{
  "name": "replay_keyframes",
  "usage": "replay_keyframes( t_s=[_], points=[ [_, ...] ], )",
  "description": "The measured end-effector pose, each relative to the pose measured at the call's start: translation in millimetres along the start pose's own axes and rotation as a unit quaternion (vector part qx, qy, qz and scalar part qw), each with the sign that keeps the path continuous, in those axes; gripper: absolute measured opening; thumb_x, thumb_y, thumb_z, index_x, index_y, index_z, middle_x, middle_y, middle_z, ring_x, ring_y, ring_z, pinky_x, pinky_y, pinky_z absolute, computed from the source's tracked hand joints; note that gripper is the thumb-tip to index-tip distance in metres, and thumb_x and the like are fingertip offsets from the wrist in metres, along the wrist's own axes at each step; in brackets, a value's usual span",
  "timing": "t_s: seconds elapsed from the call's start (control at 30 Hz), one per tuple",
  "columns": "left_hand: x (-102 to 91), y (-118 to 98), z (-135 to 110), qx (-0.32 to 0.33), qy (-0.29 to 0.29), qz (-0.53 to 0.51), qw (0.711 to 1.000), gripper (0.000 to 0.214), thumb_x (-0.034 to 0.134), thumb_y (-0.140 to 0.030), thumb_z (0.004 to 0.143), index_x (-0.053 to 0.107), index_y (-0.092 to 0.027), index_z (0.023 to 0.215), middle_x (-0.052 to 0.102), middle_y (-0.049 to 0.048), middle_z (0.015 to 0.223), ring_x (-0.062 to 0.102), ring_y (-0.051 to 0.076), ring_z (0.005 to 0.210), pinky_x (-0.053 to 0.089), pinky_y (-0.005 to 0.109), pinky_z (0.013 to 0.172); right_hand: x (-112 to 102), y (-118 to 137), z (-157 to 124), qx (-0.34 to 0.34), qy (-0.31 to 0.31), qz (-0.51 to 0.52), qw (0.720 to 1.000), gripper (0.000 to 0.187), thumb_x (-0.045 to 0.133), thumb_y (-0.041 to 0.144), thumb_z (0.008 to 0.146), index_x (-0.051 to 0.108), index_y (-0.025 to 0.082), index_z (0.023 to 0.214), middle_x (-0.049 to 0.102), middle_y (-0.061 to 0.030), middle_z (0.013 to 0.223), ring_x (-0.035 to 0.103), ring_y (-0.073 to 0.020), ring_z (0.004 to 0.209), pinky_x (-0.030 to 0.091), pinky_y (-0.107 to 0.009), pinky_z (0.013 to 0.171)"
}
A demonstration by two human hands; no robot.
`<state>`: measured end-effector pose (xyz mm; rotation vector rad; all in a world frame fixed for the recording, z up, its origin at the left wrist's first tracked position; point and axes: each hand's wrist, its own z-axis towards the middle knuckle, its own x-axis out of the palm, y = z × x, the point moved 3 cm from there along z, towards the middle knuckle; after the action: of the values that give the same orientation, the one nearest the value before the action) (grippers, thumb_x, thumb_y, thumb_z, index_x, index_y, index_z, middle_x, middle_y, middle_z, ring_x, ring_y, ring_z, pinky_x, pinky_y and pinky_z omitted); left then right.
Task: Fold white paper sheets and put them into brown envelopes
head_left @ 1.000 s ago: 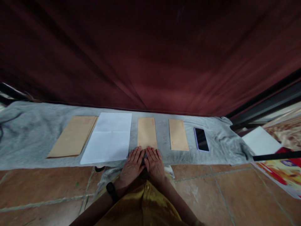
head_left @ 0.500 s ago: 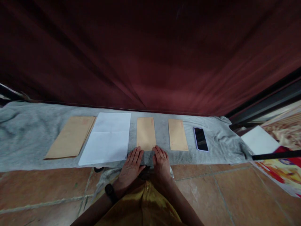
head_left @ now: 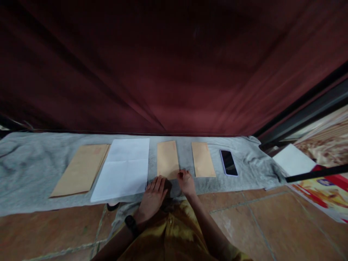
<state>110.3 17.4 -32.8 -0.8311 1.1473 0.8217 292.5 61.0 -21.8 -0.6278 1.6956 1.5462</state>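
In front of me a brown paper envelope (head_left: 168, 159) lies flat on a grey cloth, faint red print near its top right corner. My left hand (head_left: 153, 194), a dark watch on its wrist, rests with outstretched fingers at the envelope's lower left corner. At the lower right edge my right hand (head_left: 186, 181) has its fingers curled into a pinch on the envelope; the exact contact is small and blurred. White paper sheets (head_left: 123, 168) with a crease across them lie to the left. Another brown envelope (head_left: 203, 159) is to the right.
A stack of larger brown envelopes (head_left: 80, 170) lies far left on the grey cloth (head_left: 24, 174). Right of the envelopes is a phone (head_left: 229, 163) with a purple edge. A dark red curtain (head_left: 168, 72) hangs behind. A dark metal bar (head_left: 315, 173) crosses at right.
My right hand has gone from lying flat at the lower right corner to curled fingers slightly higher on the right edge. My left hand stays flat at the lower left corner. The view shifted slightly.
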Motion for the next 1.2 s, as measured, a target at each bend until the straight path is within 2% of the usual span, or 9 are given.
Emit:
replay_keyframes(
  t_s=[0.3,0.53,0.7,0.77,0.83,0.97,1.03,1.1,1.2],
  points=[
    [-0.6,2.2,1.5,0.009,0.002,-0.012,1.0,0.048,0.037,-0.027,0.099,0.056,-0.013,0.141,0.057,0.0191,0.144,0.056,0.033,0.132,0.049,0.049,0.101,5.4,-2.1,3.6,0.065,0.003,0.151,0.986,0.01,0.056,0.019,0.085,0.062,0.02,0.077,0.068,-0.0044,0.076,0.068,-0.0173,0.077,0.052,-0.024,0.069],
    [-5.3,-0.1,-0.1,0.009,-0.016,-0.023,1.0,0.046,0.038,-0.028,0.099,0.058,-0.01,0.137,0.058,0.0195,0.143,0.056,0.034,0.131,0.05,0.049,0.101,14.0,-3.0,4.5,0.134,0.043,0.311,0.94,0.016,0.06,0.036,0.08,0.057,0.021,0.079,0.058,0.0055,0.058,0.058,-0.014,0.049,0.05,-0.024,0.045],
    [0.4,8.9,-1.4,-0.063,-0.048,-0.178,0.981,0.047,0.035,-0.031,0.101,0.054,-0.015,0.14,0.054,0.0146,0.148,0.051,0.028,0.138,0.045,0.049,0.111,19.2,-5.2,-2.8,0.161,0.034,0.404,0.9,0.029,0.066,0.048,0.076,0.052,0.023,0.08,0.06,0.0052,0.06,0.062,-0.0143,0.051,0.052,-0.025,0.047],
    [4.8,17.3,0.7,-0.136,-0.069,-0.289,0.945,0.049,0.034,-0.036,0.101,0.052,-0.016,0.142,0.053,0.0146,0.15,0.05,0.026,0.139,0.042,0.049,0.115,20.0,-6.4,-4.9,0.169,0.029,0.429,0.887,0.035,0.069,0.052,0.072,0.05,0.023,0.08,0.059,0.0055,0.059,0.06,-0.0141,0.049,0.051,-0.025,0.046],
    [8.6,26.0,3.8,-0.221,-0.084,-0.407,0.882,0.051,0.042,-0.045,0.099,0.054,-0.017,0.14,0.057,0.015,0.146,0.053,0.027,0.136,0.042,0.05,0.115,19.8,-7.1,-5.8,0.172,0.028,0.45,0.876,0.042,0.072,0.056,0.067,0.05,0.023,0.082,0.059,0.0053,0.059,0.06,-0.014,0.048,0.05,-0.025,0.044],
    [8.8,34.9,11.1,-0.358,-0.071,-0.617,0.697,0.055,0.065,-0.054,0.086,0.064,-0.019,0.127,0.07,0.0139,0.126,0.067,0.025,0.114,0.054,0.044,0.099,17.3,-6.9,-5.1,0.172,0.032,0.474,0.863,0.05,0.074,0.062,0.06,0.049,0.024,0.082,0.059,0.0056,0.06,0.058,-0.0127,0.046,0.047,-0.023,0.042],
    [4.0,36.5,14.8,-0.406,-0.071,-0.668,0.62,0.055,0.077,-0.052,0.075,0.068,-0.018,0.118,0.073,0.0119,0.116,0.07,0.023,0.102,0.057,0.038,0.088,15.7,-6.7,-4.9,0.172,0.04,0.479,0.86,0.052,0.074,0.063,0.058,0.048,0.024,0.081,0.057,0.0072,0.058,0.056,-0.0117,0.045,0.047,-0.023,0.042],
    [-2.2,37.9,18.4,-0.445,-0.083,-0.678,0.58,0.056,0.087,-0.047,0.062,0.071,-0.018,0.108,0.075,0.0092,0.106,0.071,0.021,0.093,0.057,0.033,0.077,14.4,-6.5,-5.2,0.17,0.052,0.482,0.858,0.052,0.074,0.063,0.057,0.049,0.023,0.078,0.055,0.0083,0.056,0.055,-0.0114,0.044,0.046,-0.022,0.042],
    [-8.9,36.3,24.0,-0.468,-0.068,-0.685,0.554,0.055,0.092,-0.043,0.051,0.073,-0.017,0.096,0.076,0.0078,0.099,0.07,0.02,0.085,0.054,0.029,0.069,13.4,-5.2,-6.3,0.167,0.072,0.489,0.853,0.05,0.075,0.062,0.058,0.053,0.022,0.077,0.056,0.0073,0.055,0.057,-0.0125,0.047,0.048,-0.023,0.044]
  ],
)
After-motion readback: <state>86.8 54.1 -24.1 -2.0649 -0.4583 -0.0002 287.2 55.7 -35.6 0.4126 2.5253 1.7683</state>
